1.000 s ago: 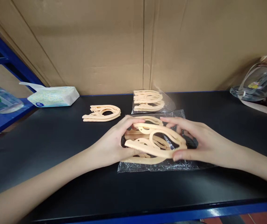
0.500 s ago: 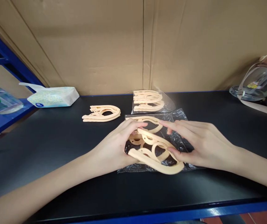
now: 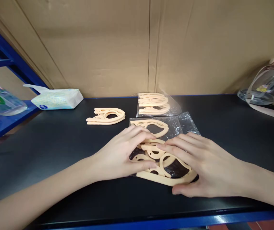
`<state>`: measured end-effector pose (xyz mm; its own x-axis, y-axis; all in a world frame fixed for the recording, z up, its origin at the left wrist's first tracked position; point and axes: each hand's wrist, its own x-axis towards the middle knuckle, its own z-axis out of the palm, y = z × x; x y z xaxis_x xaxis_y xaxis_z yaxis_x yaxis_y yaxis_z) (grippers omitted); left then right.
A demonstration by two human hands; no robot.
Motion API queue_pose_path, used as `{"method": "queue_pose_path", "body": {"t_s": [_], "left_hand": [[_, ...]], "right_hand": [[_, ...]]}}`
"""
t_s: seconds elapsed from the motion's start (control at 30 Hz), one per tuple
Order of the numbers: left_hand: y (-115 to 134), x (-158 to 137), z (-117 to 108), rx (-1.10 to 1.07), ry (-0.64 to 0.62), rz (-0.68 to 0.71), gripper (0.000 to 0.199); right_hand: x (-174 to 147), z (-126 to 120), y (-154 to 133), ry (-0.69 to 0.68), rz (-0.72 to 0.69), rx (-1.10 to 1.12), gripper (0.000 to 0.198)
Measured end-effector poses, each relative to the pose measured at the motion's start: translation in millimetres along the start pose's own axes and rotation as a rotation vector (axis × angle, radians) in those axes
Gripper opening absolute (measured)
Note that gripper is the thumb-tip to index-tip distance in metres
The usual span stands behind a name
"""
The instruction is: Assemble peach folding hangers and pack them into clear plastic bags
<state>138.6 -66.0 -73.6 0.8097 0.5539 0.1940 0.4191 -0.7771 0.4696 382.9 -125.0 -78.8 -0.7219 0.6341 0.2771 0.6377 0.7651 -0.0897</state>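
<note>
A beige plastic folding hanger point(image 3: 170, 181), folded into a loop, lies low over the clear plastic bag point(image 3: 175, 126) in front of me. My left hand point(image 3: 124, 150) grips its left end, thumb on the near arm and fingers across the far one. Around the curved right end, my right hand point(image 3: 204, 163) has its thumb at the near edge and its fingers over the far arm. Another folding hanger point(image 3: 164, 131) shows at the bag, just beyond my fingers. The hands and upper hanger partly hide what lies beneath.
A folded hanger point(image 3: 106, 119) lies to the left on the black table point(image 3: 55, 143). Behind the bag are several more hangers point(image 3: 153, 99) in clear plastic. A tissue pack point(image 3: 57, 99) stands back left, beside a blue frame point(image 3: 4, 64); a clear jug point(image 3: 268, 84) with a strap is at right.
The hanger has come down flatter and nearer to the table's front edge. My right hand has moved nearer and closed around its curved end; my left hand keeps its grip on the other end.
</note>
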Motion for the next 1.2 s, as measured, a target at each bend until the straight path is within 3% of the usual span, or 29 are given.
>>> {"method": "queue_pose_path", "body": {"t_s": [0.17,0.4,0.5,0.6,0.73,0.97,1.2], "left_hand": [[5,0,0,0.084,-0.068,0.112,0.079],[7,-4,0,0.225,0.034,0.14,0.069],[7,-6,-1,0.323,0.118,0.174,0.061],[6,-6,-2,0.382,0.175,0.201,0.056],[4,-5,-2,0.267,0.161,0.172,0.063],[3,-3,3,-0.088,0.039,0.075,0.075],[2,-2,0,0.048,0.073,0.112,0.075]], "right_hand": [[-1,1,2,0.051,-0.016,0.026,0.061],[-1,-4,6,0.173,-0.014,0.065,0.06],[0,-7,11,0.196,0.169,0.259,0.058],[3,-10,17,0.137,0.393,0.582,0.044],[5,-14,20,0.057,0.48,0.844,0.024],[6,-15,18,0.064,0.517,0.878,0.017],[6,-14,19,0.064,0.518,0.878,0.019]]}}
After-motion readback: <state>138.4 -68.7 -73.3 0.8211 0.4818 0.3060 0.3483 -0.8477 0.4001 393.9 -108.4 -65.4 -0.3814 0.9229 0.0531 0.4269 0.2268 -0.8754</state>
